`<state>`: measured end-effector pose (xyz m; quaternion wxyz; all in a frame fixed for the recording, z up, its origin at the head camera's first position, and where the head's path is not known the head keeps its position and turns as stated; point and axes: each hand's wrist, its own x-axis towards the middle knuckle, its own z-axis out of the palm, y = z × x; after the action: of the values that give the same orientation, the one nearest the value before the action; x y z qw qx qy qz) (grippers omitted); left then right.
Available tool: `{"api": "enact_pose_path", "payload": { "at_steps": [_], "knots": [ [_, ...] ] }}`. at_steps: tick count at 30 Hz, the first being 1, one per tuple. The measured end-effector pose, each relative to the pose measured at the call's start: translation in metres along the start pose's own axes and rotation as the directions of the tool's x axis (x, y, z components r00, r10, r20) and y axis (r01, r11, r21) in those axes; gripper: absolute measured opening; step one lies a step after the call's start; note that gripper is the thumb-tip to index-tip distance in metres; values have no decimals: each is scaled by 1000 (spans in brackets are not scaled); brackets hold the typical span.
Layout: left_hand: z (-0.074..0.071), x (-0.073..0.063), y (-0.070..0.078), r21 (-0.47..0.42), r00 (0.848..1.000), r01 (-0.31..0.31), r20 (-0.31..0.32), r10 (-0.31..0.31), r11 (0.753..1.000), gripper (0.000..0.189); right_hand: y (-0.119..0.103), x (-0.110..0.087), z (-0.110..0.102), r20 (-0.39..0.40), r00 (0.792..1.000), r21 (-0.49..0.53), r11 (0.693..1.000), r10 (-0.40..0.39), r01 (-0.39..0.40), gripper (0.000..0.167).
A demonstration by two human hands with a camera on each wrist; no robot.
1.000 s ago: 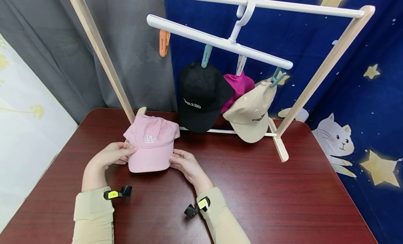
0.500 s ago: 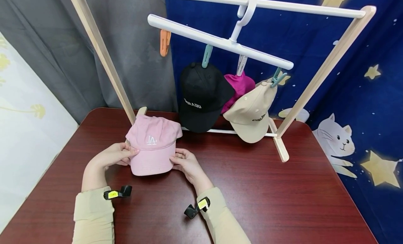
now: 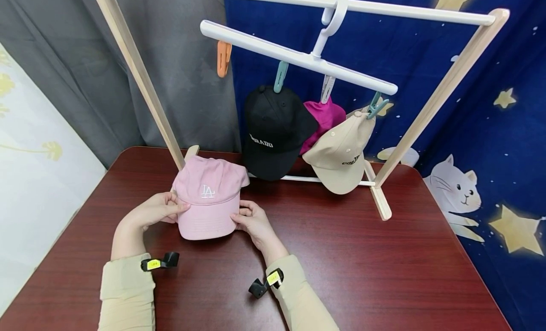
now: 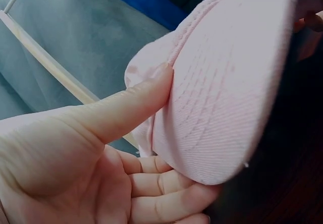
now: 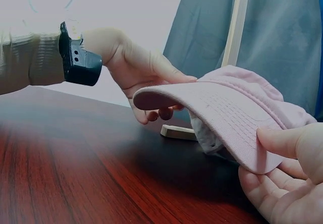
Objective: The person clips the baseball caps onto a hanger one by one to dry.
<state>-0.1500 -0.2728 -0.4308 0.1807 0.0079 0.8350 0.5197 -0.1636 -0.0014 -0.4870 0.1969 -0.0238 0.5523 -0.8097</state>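
A pink baseball cap (image 3: pixel 209 193) with white "LA" lettering faces me at the left of the table, its brim toward me. My left hand (image 3: pixel 155 210) pinches the brim's left side, the thumb on top and the fingers beneath, as the left wrist view shows of the cap (image 4: pixel 217 93). On the other side my right hand (image 3: pixel 253 224) pinches the brim's right edge between thumb and fingers. In the right wrist view the brim (image 5: pixel 217 108) is curved and raised off the table. The cap's back is hidden.
A white hanger (image 3: pixel 298 58) hangs tilted from a wooden rack (image 3: pixel 443 94). Its orange clip (image 3: pixel 223 58) holds nothing. Other clips hold a black cap (image 3: pixel 273 132), a magenta cap (image 3: pixel 326 115) and a beige cap (image 3: pixel 341 146). The dark red table (image 3: pixel 341 264) lies below.
The pink cap has shifted slightly right and toward me, turning a little, with both hands keeping hold of its brim. The hanging caps stay where they were.
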Motion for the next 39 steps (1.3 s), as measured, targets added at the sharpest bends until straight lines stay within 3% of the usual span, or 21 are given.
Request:
{"api": "enact_pose_path", "payload": {
  "at_steps": [15,30,39],
  "knots": [
    [1,-2,0,-33,999,-49,-19,48,998,31,1,1,-1,-9,999,-9,999,-36,36,46],
    [-1,-6,4,-13,984,-125,-128,123,992,33,-6,-1,5,-10,996,-15,996,-84,83,46],
    [-3,-10,9,1,978,-128,-163,126,992,34,-12,-4,8,5,995,-16,995,-103,103,47]
  ]
}}
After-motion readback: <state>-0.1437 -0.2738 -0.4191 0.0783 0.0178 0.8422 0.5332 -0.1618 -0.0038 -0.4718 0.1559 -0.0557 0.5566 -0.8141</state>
